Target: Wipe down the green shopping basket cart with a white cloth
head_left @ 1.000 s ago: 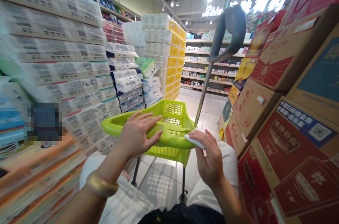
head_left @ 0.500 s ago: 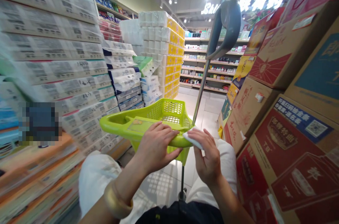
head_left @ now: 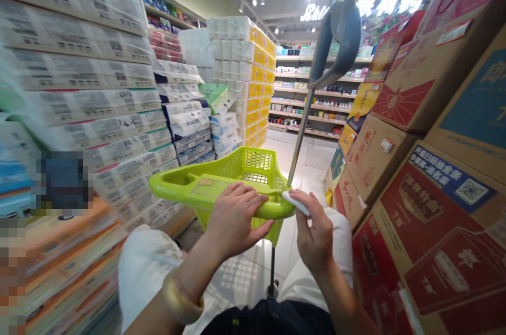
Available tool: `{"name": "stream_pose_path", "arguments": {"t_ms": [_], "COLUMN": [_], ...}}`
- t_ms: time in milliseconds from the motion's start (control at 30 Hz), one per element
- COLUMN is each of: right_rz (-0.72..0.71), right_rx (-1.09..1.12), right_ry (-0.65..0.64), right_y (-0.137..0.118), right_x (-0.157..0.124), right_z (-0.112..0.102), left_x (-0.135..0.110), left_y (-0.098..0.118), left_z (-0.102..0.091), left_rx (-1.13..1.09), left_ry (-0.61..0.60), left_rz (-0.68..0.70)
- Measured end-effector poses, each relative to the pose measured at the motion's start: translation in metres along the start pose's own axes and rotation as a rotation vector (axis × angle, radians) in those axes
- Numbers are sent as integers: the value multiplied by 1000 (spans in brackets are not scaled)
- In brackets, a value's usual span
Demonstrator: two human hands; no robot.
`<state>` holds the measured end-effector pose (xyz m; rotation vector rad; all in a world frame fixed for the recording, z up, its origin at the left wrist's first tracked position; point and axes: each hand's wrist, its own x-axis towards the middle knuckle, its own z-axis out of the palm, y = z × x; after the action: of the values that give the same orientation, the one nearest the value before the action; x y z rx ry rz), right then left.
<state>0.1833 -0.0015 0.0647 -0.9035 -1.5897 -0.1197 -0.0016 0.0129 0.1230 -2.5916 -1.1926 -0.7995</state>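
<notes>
A lime-green plastic shopping basket (head_left: 179, 185) on wheels stands in front of me in a shop aisle. My left hand (head_left: 233, 219) grips its near rim, thumb underneath, a gold bangle on the wrist. My right hand (head_left: 314, 229) pinches a small white wipe (head_left: 294, 203) and presses it against the basket's right corner. A metal pole with a grey handle (head_left: 338, 39) rises from that corner.
Stacked tissue packs (head_left: 98, 92) line the left side, and brown and red cartons (head_left: 427, 166) the right. A tiled aisle floor (head_left: 312, 166) runs ahead to shelves (head_left: 312, 108) at the back. My white trousers show below.
My left hand slid right along the rim and now grips it near the right corner. The wipe in my right hand shifted slightly right on the corner.
</notes>
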Motion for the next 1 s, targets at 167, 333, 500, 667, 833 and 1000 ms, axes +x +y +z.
{"name": "stream_pose_path", "arguments": {"t_ms": [167, 333, 500, 667, 833, 1000], "right_rz": [-186, 2, -131, -122, -65, -177], "right_rx": [-10, -14, -15, 11, -3, 37], "right_ry": [-133, 8, -82, -77, -58, -160], "right_y": [-8, 4, -5, 0, -2, -7], "right_x": [-2, 0, -5, -2, 1, 2], "right_z": [2, 1, 2, 1, -1, -2], "left_x": [0, -1, -1, -1, -1, -2], "left_y": [1, 1, 0, 0, 0, -2], "left_z": [-1, -2, 0, -1, -2, -2], "left_rx": [-4, 1, 3, -4, 0, -3], "left_ry": [1, 10, 3, 20, 16, 25], "left_rz": [0, 0, -3, 8, 12, 21]}}
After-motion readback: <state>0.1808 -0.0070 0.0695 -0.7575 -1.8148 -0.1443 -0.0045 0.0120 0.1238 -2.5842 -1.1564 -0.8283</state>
